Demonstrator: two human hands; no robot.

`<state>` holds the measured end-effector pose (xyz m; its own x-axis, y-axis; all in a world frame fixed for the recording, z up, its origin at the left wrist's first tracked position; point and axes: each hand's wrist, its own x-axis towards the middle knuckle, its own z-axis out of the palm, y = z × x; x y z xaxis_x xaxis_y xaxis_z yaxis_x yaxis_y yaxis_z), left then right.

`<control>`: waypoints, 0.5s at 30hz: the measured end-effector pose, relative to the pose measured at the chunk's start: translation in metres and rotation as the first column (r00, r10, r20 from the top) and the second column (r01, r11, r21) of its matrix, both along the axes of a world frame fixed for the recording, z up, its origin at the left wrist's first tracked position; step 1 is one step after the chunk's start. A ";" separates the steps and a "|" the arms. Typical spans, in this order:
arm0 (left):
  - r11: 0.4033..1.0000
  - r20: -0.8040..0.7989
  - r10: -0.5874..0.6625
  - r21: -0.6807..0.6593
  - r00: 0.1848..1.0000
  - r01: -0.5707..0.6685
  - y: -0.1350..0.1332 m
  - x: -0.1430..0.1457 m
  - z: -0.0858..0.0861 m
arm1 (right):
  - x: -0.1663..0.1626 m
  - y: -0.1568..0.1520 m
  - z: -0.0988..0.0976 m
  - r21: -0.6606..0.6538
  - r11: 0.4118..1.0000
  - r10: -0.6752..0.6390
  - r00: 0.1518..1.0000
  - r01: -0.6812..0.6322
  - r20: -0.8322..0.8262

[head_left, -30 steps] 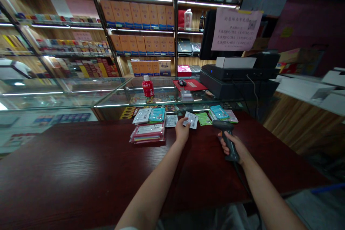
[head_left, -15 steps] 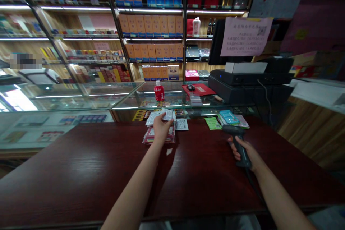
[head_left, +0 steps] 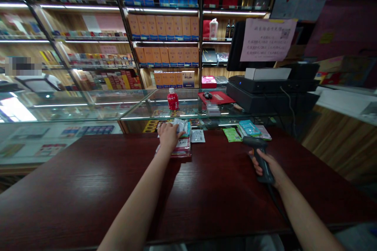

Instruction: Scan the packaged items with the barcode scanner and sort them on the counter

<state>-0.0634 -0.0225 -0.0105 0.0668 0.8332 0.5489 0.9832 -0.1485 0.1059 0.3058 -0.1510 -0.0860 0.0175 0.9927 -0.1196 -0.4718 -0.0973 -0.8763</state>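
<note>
My left hand (head_left: 167,136) is over a small pile of flat packets on the dark table, fingers curled and thumb out at the edge of a silvery white packet (head_left: 180,124). A blue packet (head_left: 187,128) shows beside it, above pink-red packs (head_left: 182,151) in clear wrap. Just right of the pile lies another silvery packet (head_left: 198,136). In my right hand (head_left: 269,164) is a black handheld barcode scanner (head_left: 263,160), its head pointing left and its cable trailing down toward me. Past the scanner lie a green packet (head_left: 232,134) and a blue packet (head_left: 249,128).
A red bottle (head_left: 173,101) with a white cap stands on the glass counter (head_left: 138,104). Beyond are a mouse (head_left: 207,95) on a red mat and a monitor (head_left: 235,47) with a pink notice. Boxed goods fill the shelves behind. A person (head_left: 38,80) is at far left.
My left hand has shifted slightly left and lower over the pile, and the blue packet beneath now shows. My right hand keeps the scanner in the same place.
</note>
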 end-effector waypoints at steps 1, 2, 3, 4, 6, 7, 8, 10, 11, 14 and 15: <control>1.000 -0.017 0.009 -0.008 1.000 -0.009 0.000 0.000 -0.001 | 0.000 0.000 0.000 0.001 1.000 -0.001 1.000 0.001 0.002; 1.000 -0.031 0.015 -0.016 0.999 -0.015 -0.001 -0.001 -0.002 | 0.000 0.001 0.000 0.002 1.000 -0.002 1.000 0.002 0.005; 1.000 -0.041 0.018 -0.022 0.999 -0.019 -0.002 -0.001 -0.003 | 0.001 0.001 0.000 0.001 1.000 -0.003 1.000 0.003 0.008; 0.999 -0.050 0.019 -0.025 0.999 -0.021 -0.002 0.000 -0.003 | 0.001 0.001 0.000 -0.002 1.000 -0.003 1.000 0.003 0.011; 0.999 -0.061 0.023 -0.026 0.998 -0.024 -0.004 0.001 -0.004 | 0.001 0.002 0.000 -0.012 1.000 0.002 1.000 -0.001 0.020; 0.999 -0.064 0.025 -0.023 0.998 -0.027 -0.005 0.002 -0.003 | 0.001 0.002 0.000 -0.015 1.000 0.004 1.000 -0.003 0.023; 0.999 -0.064 0.030 -0.019 0.998 -0.031 -0.006 0.004 -0.003 | 0.001 0.002 0.000 -0.013 1.000 0.003 1.000 -0.002 0.022; 0.999 -0.054 0.036 -0.001 0.998 -0.036 -0.008 0.010 -0.001 | 0.001 0.001 0.000 -0.001 1.000 -0.004 1.000 0.004 0.013; 0.999 -0.044 0.033 0.016 0.999 -0.032 -0.009 0.014 0.000 | 0.001 0.002 0.000 0.003 1.000 -0.008 1.000 0.008 0.007; 0.996 -0.003 -0.035 0.087 0.999 0.035 -0.012 0.035 0.003 | 0.001 0.003 -0.001 0.004 1.000 -0.014 1.000 0.014 -0.007; 0.991 0.009 -0.078 0.107 0.997 0.077 -0.013 0.045 0.003 | 0.001 0.003 0.000 0.004 1.000 -0.015 1.000 0.015 -0.009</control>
